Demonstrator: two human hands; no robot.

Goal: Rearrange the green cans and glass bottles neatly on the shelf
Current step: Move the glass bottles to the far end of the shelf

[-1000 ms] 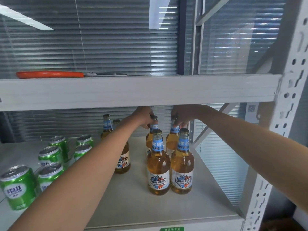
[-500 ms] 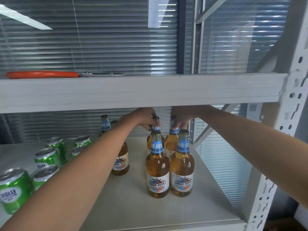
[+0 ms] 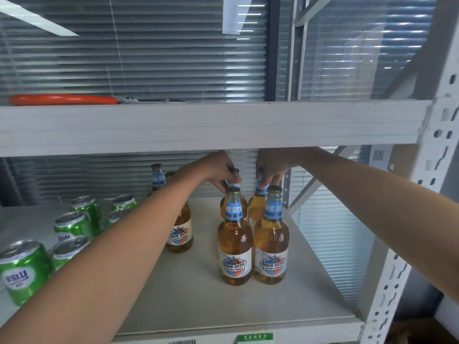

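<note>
We see the left hand (image 3: 215,171) pinching the neck of the rear left bottle (image 3: 233,194) and the right hand (image 3: 272,167) pinching the rear right bottle (image 3: 258,202), near the shelf (image 3: 198,294) right edge; front bottles (image 3: 234,239) partly block them, green cans (image 3: 72,224) left.

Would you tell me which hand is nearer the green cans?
Left. The left hand grips a rear bottle's neck, right of the green cans; the right hand is farther right, on the next bottle.
</note>
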